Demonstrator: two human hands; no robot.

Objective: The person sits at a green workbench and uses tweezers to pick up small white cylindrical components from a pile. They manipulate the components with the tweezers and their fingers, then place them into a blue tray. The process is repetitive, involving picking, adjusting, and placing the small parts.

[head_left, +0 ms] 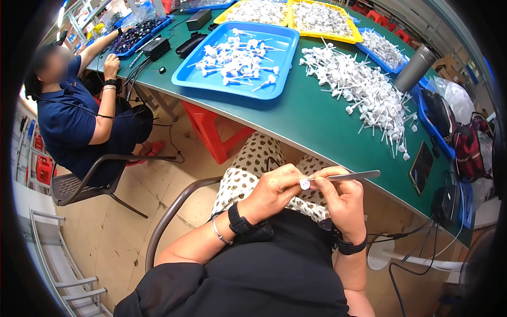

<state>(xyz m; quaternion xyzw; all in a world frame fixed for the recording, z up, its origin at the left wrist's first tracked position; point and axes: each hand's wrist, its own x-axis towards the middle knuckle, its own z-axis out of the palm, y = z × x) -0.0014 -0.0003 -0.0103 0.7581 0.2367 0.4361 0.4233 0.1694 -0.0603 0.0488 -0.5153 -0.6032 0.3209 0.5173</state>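
Observation:
Above my lap, my left hand pinches a small white plastic part with a round face. My right hand is closed around a slim, flat, grey metal tool. The tool's broad rounded end sticks out to the right, while its other end lies at the white part, mostly hidden by fingers. On the green table, a heap of similar white parts with thin stems lies loose. A blue tray holds more of them.
Yellow trays of white parts stand farther back. At the right are a grey metal tumbler, a phone and a bag. A co-worker sits at the left beside a tray of dark pieces. A red stool stands under the table.

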